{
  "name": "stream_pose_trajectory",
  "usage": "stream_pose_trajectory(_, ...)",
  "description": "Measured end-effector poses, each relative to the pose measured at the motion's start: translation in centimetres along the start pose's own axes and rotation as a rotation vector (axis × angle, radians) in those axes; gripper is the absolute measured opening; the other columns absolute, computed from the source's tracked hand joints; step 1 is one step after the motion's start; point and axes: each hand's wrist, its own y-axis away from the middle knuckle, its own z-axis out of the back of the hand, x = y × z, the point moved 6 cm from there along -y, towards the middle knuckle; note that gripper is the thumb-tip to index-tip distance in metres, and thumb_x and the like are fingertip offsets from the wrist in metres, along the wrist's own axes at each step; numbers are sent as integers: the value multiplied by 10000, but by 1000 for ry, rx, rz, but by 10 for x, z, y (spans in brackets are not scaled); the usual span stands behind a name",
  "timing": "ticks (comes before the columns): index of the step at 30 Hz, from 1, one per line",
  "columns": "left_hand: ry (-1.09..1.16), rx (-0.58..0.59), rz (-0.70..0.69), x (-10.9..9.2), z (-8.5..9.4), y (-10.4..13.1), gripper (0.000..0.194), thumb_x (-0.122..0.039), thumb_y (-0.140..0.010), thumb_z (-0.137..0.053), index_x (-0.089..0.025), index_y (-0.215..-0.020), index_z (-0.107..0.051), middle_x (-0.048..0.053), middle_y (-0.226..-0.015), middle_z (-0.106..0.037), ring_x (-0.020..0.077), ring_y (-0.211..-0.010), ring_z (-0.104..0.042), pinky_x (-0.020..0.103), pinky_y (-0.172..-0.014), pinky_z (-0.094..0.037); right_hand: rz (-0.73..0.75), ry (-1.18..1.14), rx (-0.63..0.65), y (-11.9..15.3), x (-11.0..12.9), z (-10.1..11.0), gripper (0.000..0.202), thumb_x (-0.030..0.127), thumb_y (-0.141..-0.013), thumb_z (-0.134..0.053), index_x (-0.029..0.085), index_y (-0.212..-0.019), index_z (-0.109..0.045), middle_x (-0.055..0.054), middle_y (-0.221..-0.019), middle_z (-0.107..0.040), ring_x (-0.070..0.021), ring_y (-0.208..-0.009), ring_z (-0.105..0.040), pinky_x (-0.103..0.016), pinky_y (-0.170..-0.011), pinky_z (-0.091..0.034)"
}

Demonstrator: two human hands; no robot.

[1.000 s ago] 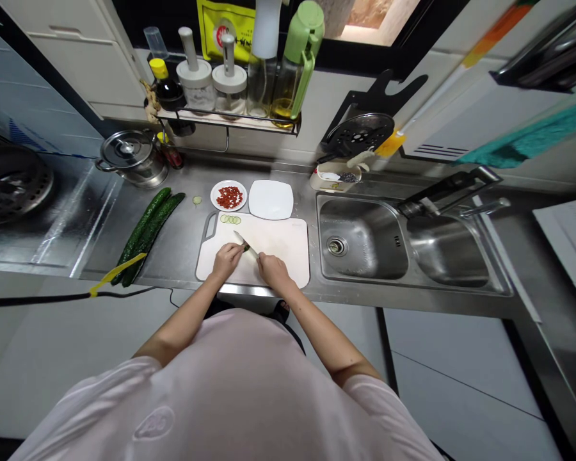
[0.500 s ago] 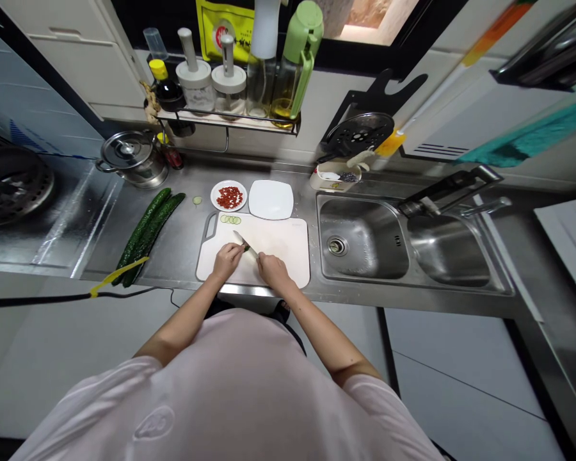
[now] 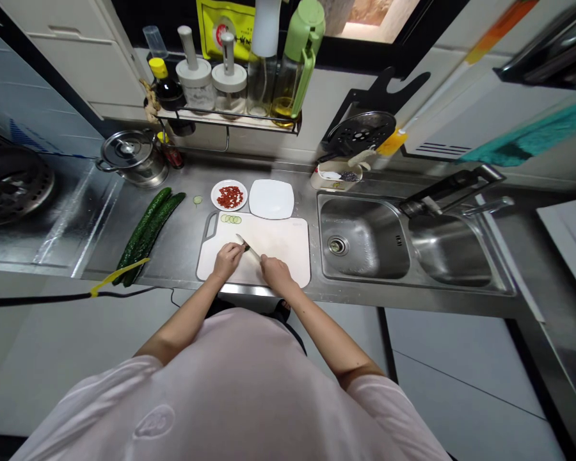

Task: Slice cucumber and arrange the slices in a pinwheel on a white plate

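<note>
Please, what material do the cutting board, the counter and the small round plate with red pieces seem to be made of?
Cutting board: probably plastic, matte white, with a moulded handle slot. Counter: stainless steel, brushed grey, with soft reflections, same as the sink. Small round plate: likely ceramic or melamine, glossy white; the look leaves it open.

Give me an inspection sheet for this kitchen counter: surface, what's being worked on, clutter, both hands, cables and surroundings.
Surface: steel counter, white cutting board at its front edge.
Job's things: knife, cucumber piece mostly hidden under the left hand, cucumber slices at the board's far edge.
Clutter: two whole cucumbers, dish of red bits, white plate, lidded pot.
Hands: left hand pressing on the board; right hand gripping the knife.
Cables: black cable with yellow tag along the counter front.
Surroundings: double sink, condiment rack.
</note>
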Motion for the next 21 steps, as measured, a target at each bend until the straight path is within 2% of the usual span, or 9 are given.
stream_pose_trajectory(9,5,11,5,1,-1,0,227,-287,-916,-443,-235,-960,-660,53,-874,-620,160,-880,-580,321,-819,-471,-11,15,9,14,-8,-7,232,121,-912,-344,160,-1068,-511,-118,-913,-658,-216,-880,-632,-292,-721,-421)
stream_pose_trajectory(14,5,18,0,1,-1,-1,221,-284,-915,-445,-233,-938,-659,55,-887,-617,160,-881,-572,319,-812,-466,-7,23,9,13,-5,-3,262,67,-868,-369,158,-1069,-511,-117,-926,-658,-226,-895,-631,-296,-719,-424)
stream_pose_trajectory(21,14,7,-25,-1,0,-1,206,-268,-914,-453,-227,-911,-655,50,-880,-611,154,-871,-562,307,-805,-455,-11,22,22,7,1,-1,275,49,-872,-356,153,-1089,-490,-123,-943,-655,-221,-925,-623,-302,-751,-429)
